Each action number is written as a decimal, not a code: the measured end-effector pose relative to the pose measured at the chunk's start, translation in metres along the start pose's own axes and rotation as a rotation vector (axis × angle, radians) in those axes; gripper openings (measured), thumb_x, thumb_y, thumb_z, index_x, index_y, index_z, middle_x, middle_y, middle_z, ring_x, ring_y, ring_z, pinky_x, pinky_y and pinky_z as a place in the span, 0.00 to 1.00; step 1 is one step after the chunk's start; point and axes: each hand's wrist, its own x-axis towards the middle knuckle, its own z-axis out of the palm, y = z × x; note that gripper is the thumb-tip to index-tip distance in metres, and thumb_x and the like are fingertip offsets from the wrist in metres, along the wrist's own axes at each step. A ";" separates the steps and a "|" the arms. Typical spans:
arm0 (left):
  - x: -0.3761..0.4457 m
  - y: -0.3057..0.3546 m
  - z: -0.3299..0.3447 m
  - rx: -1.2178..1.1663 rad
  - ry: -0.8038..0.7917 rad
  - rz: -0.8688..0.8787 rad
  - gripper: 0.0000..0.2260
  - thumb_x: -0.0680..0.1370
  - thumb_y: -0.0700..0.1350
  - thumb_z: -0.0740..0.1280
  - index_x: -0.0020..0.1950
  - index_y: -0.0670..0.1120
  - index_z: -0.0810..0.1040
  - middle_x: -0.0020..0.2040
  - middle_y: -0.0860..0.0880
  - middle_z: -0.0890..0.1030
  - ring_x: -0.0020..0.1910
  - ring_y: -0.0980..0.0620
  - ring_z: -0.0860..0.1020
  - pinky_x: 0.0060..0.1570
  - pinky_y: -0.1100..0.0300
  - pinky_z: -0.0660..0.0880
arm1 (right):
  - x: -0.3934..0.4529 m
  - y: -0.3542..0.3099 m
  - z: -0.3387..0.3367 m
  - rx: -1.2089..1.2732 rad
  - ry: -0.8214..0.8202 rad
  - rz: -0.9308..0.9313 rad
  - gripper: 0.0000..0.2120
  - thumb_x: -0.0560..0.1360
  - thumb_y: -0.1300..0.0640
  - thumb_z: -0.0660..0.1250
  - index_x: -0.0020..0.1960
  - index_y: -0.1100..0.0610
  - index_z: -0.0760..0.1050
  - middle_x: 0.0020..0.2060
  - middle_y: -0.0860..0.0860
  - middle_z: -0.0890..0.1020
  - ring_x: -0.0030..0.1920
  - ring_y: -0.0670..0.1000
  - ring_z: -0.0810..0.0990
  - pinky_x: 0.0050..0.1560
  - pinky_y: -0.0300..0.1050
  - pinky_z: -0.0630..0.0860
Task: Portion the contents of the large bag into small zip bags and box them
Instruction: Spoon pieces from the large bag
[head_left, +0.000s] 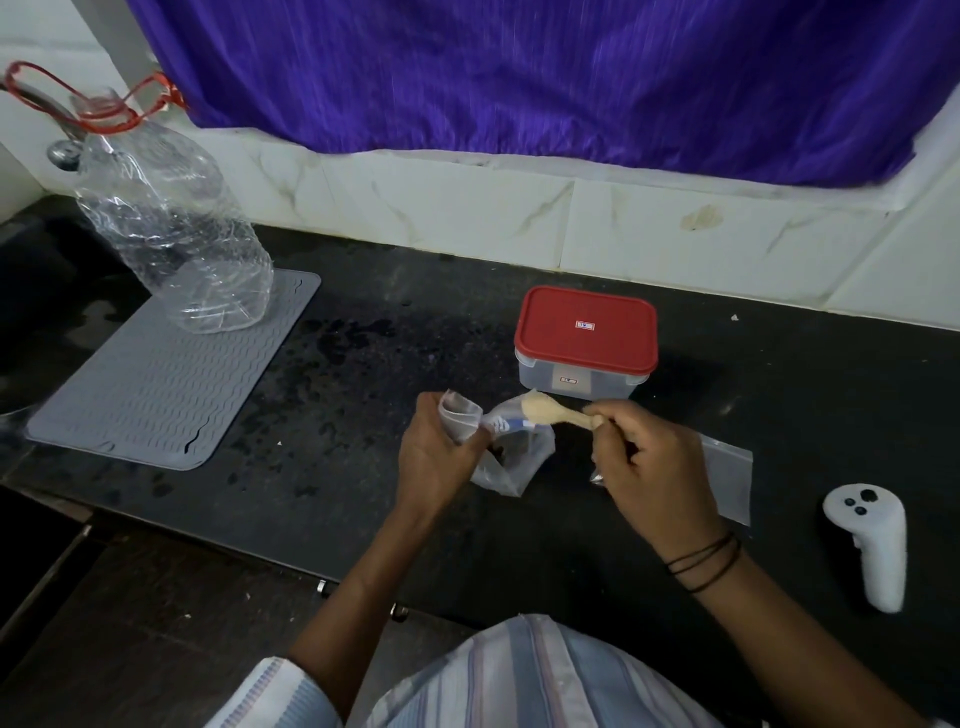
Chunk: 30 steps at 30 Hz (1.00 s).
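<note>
My left hand (436, 457) grips the folded rim of a small clear zip bag (514, 457) with a blue seal strip, holding its mouth up above the black counter (363, 364). My right hand (649, 467) pinches the handle of a pale wooden spoon (545, 410) heaped with light grains, its bowl just above the bag's mouth. Behind the bag stands a clear box with a red lid (587, 338), shut. A flat clear zip bag (727, 478) lies under and right of my right hand.
A grey ribbed mat (156, 384) lies at the left with a large clear plastic bottle (171, 228) on it. A white hand controller (872, 545) rests at the right. White tiled wall and a purple curtain (519, 78) bound the back.
</note>
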 end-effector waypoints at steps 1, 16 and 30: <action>0.001 -0.004 -0.001 -0.024 0.015 -0.048 0.17 0.73 0.51 0.75 0.56 0.50 0.71 0.48 0.55 0.78 0.47 0.55 0.79 0.41 0.59 0.75 | -0.004 0.005 0.004 0.001 -0.026 0.053 0.11 0.78 0.54 0.60 0.50 0.55 0.81 0.32 0.46 0.80 0.31 0.43 0.78 0.31 0.45 0.77; -0.003 -0.018 0.025 -0.109 -0.112 -0.362 0.23 0.73 0.50 0.75 0.60 0.48 0.66 0.51 0.51 0.76 0.48 0.54 0.78 0.42 0.57 0.77 | -0.015 0.028 0.079 -0.271 -0.319 0.152 0.08 0.80 0.54 0.60 0.46 0.54 0.77 0.34 0.48 0.79 0.34 0.46 0.78 0.34 0.40 0.75; 0.013 -0.033 0.030 -0.214 -0.114 -0.414 0.22 0.69 0.48 0.71 0.61 0.44 0.72 0.50 0.40 0.82 0.41 0.45 0.82 0.27 0.61 0.73 | -0.024 0.042 0.089 0.382 -0.158 0.662 0.09 0.81 0.60 0.60 0.51 0.55 0.80 0.32 0.51 0.82 0.29 0.45 0.78 0.32 0.36 0.75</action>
